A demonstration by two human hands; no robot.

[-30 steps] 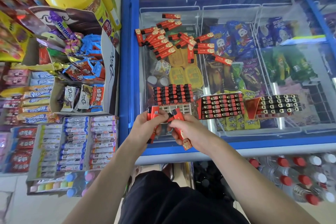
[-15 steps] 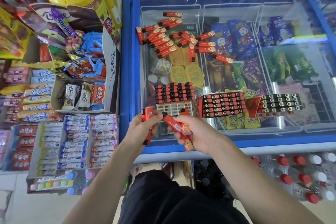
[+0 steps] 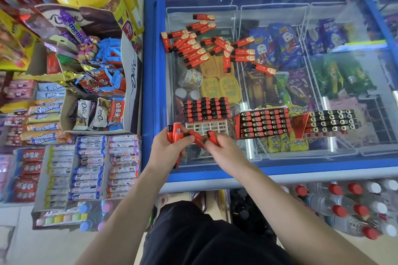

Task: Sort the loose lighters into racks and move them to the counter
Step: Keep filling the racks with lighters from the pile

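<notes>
Standing at a freezer [image 3: 150, 92] with a glass lid. Left hand [image 3: 167, 149] closed around a bunch of red lighters [image 3: 174, 133], held upright just beside the near-left rack [image 3: 205, 115]. Right hand [image 3: 224, 153] gripping two more lighters [image 3: 204, 139], tilted, tips touching the left hand's fingers. Near-left rack partly filled: far rows full of red lighters, near row of white slots bare. Two more racks [image 3: 262, 121] to the right on the lid, packed full. Farther back on the glass, a loose pile [image 3: 206, 43] of red lighters, scattered. Snack shelves [image 3: 64, 114] to the left.
</notes>
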